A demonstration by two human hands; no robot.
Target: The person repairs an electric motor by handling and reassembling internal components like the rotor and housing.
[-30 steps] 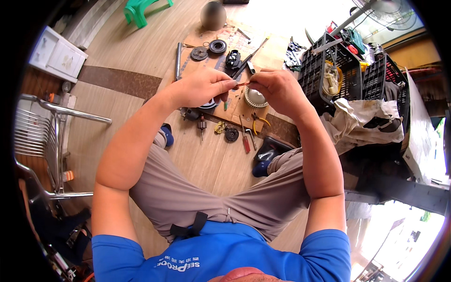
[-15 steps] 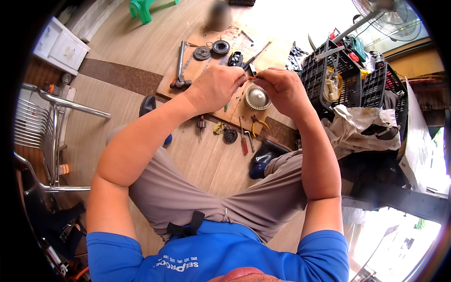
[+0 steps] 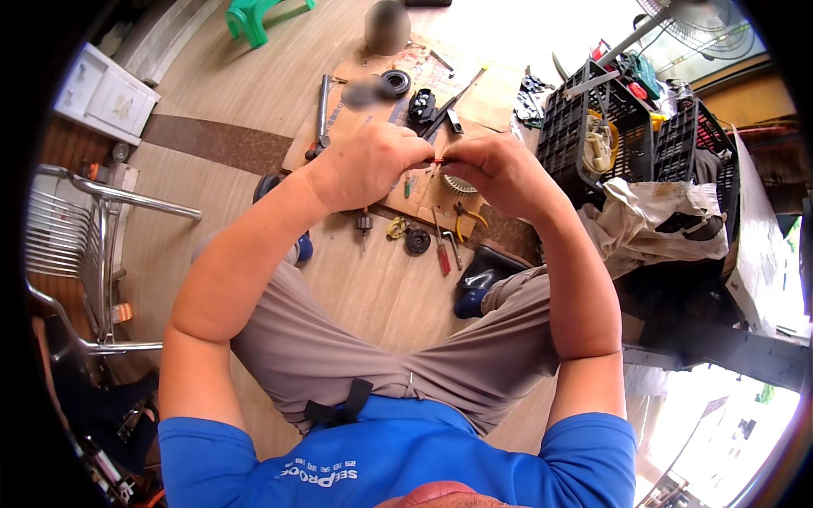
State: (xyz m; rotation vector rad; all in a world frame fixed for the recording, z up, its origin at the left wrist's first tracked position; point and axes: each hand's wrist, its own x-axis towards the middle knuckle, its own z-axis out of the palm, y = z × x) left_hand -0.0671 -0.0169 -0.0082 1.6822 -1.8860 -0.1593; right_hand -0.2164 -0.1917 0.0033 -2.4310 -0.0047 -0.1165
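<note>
My left hand (image 3: 373, 166) and my right hand (image 3: 505, 174) meet fingertip to fingertip above the cardboard (image 3: 298, 151). Both pinch a short, thin reddish-orange piece (image 3: 438, 161), possibly wire; the fingers hide most of it. Behind my right hand, a pale finned blower wheel (image 3: 458, 184) is partly covered. Beyond my fingers lie a black molded part (image 3: 421, 107) and a long dark tool (image 3: 458, 98). A hammer (image 3: 323, 114) rests left of them, and a black ring-shaped part (image 3: 395, 83) sits farther off.
Near my feet lie a red-handled screwdriver (image 3: 443, 256), yellow-handled pliers (image 3: 468, 222), a black round part (image 3: 417, 242) and a drill chuck (image 3: 364, 223). Black crates (image 3: 562, 127) stand at right, with cloth (image 3: 648, 222) nearby. A metal chair (image 3: 102, 190) is at left, a green stool (image 3: 250, 21) beyond.
Both hands have come slightly nearer to me, still joined at the fingertips. My right hand now covers more of the blower wheel. The reddish-orange piece stays between my fingers.
</note>
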